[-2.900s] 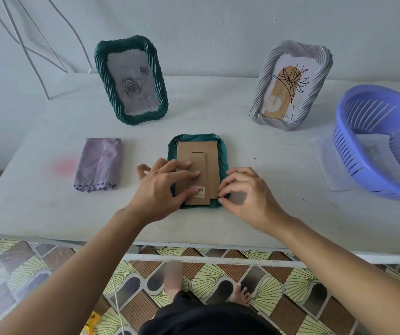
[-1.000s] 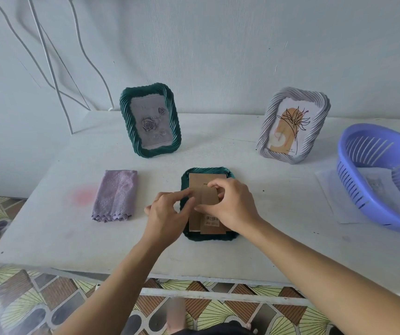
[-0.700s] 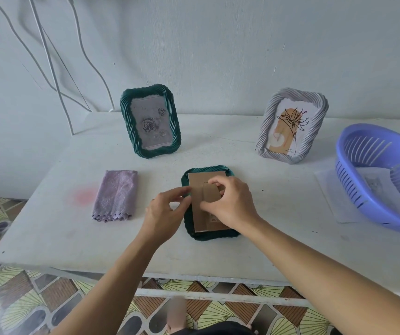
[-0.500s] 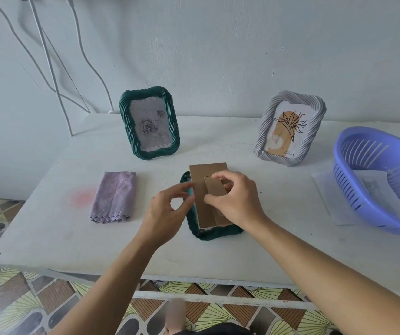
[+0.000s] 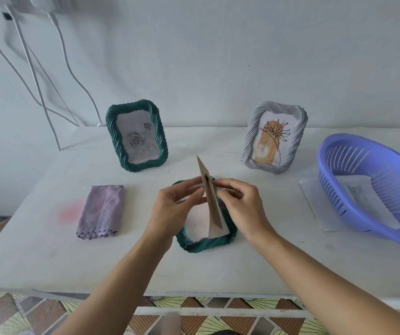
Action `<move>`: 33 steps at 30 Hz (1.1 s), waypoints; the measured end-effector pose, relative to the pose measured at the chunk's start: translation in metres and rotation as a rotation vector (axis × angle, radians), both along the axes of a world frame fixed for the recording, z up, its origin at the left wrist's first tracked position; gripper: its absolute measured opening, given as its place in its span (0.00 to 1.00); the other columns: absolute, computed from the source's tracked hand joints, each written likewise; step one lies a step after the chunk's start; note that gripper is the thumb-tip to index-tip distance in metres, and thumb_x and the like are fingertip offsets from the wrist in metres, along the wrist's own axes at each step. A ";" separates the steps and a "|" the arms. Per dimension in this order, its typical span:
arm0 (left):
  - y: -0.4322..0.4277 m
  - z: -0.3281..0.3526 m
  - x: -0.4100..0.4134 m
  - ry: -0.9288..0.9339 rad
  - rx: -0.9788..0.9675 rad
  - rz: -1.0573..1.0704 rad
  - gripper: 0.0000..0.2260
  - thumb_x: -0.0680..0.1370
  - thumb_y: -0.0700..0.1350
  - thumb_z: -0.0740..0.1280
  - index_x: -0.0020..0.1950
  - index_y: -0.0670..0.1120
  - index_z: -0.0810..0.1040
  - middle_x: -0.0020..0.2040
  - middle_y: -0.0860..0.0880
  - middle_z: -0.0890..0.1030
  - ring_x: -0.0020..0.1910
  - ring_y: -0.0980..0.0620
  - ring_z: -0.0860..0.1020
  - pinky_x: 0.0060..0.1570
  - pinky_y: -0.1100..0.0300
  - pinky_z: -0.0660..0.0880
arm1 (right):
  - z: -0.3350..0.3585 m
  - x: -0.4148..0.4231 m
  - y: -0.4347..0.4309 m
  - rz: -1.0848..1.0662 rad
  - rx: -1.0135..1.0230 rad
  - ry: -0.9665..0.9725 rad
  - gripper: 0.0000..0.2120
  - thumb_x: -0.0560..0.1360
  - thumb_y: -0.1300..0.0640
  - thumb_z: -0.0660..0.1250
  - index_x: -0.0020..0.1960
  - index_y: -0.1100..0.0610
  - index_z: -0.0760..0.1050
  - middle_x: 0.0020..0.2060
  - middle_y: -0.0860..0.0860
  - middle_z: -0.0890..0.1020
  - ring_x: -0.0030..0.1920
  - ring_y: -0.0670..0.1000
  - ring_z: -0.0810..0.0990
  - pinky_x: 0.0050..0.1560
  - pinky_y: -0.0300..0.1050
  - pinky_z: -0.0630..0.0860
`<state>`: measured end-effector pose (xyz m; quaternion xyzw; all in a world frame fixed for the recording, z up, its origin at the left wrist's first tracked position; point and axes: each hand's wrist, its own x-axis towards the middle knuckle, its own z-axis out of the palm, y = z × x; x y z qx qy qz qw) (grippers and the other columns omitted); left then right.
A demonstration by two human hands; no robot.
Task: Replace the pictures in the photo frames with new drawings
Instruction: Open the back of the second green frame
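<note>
A green frame [image 5: 206, 244] lies face down on the white table [image 5: 49, 262] in front of me. Its brown cardboard backing [image 5: 212, 201] stands tilted up almost on edge above it, its lower end still in the frame. My right hand [image 5: 240, 206] pinches the backing from the right. My left hand [image 5: 172, 209] touches it from the left with thumb and fingertips. White paper [image 5: 197, 218] shows inside the opened frame. A second green frame [image 5: 137, 135] with a rose drawing stands at the back left. At the back right stands a grey frame [image 5: 275, 139] with a plant drawing.
A folded purple cloth [image 5: 101, 211] lies to the left of the frame. A blue plastic basket [image 5: 372, 187] with paper sheets inside sits at the right, on a clear sheet [image 5: 314, 201]. White cables [image 5: 37, 76] hang down the wall at the back left.
The cardboard backing lay flat in the frame; my right hand has lifted its far end until it stands nearly upright, and white paper beneath is now exposed. My left hand followed it up.
</note>
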<state>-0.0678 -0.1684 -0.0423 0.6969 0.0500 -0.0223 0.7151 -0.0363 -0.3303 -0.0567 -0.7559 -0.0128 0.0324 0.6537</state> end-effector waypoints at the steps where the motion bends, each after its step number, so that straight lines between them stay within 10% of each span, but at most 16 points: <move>1: -0.004 0.001 0.000 0.001 0.006 -0.007 0.13 0.80 0.41 0.69 0.64 0.49 0.82 0.54 0.49 0.86 0.52 0.48 0.85 0.67 0.51 0.72 | 0.001 -0.001 0.000 -0.001 0.016 -0.009 0.08 0.76 0.58 0.69 0.53 0.51 0.85 0.46 0.44 0.87 0.50 0.46 0.84 0.56 0.53 0.81; 7: -0.011 -0.006 -0.003 -0.028 0.085 0.050 0.12 0.79 0.43 0.70 0.62 0.50 0.82 0.53 0.53 0.86 0.52 0.55 0.84 0.53 0.66 0.78 | -0.009 -0.004 0.001 0.047 0.025 -0.001 0.12 0.74 0.48 0.74 0.56 0.50 0.83 0.47 0.44 0.86 0.51 0.45 0.84 0.55 0.48 0.81; 11: -0.001 -0.012 -0.003 -0.002 0.128 0.145 0.09 0.81 0.43 0.68 0.58 0.54 0.84 0.51 0.57 0.86 0.51 0.57 0.84 0.53 0.58 0.80 | -0.015 -0.004 0.010 0.100 -0.118 -0.023 0.17 0.70 0.43 0.76 0.57 0.47 0.82 0.51 0.39 0.84 0.53 0.38 0.80 0.48 0.32 0.78; 18: 0.019 -0.029 0.003 0.066 0.264 0.186 0.09 0.82 0.50 0.66 0.52 0.53 0.86 0.48 0.53 0.87 0.48 0.48 0.85 0.52 0.43 0.81 | -0.019 0.004 0.029 0.096 -0.268 0.005 0.16 0.65 0.42 0.80 0.49 0.46 0.83 0.49 0.41 0.83 0.51 0.41 0.79 0.45 0.34 0.75; 25: 0.027 -0.033 0.008 0.124 0.354 0.189 0.15 0.80 0.45 0.69 0.36 0.60 0.84 0.33 0.50 0.81 0.31 0.51 0.73 0.32 0.64 0.70 | -0.017 0.005 0.035 0.085 -0.317 -0.028 0.13 0.65 0.46 0.80 0.46 0.48 0.83 0.47 0.42 0.81 0.50 0.41 0.76 0.44 0.33 0.72; 33: 0.033 -0.022 0.013 0.161 0.169 0.133 0.15 0.75 0.59 0.72 0.48 0.48 0.87 0.47 0.44 0.86 0.51 0.43 0.82 0.56 0.48 0.75 | -0.011 0.002 0.031 0.083 -0.344 -0.201 0.18 0.66 0.46 0.80 0.53 0.49 0.81 0.51 0.45 0.79 0.51 0.42 0.76 0.48 0.32 0.70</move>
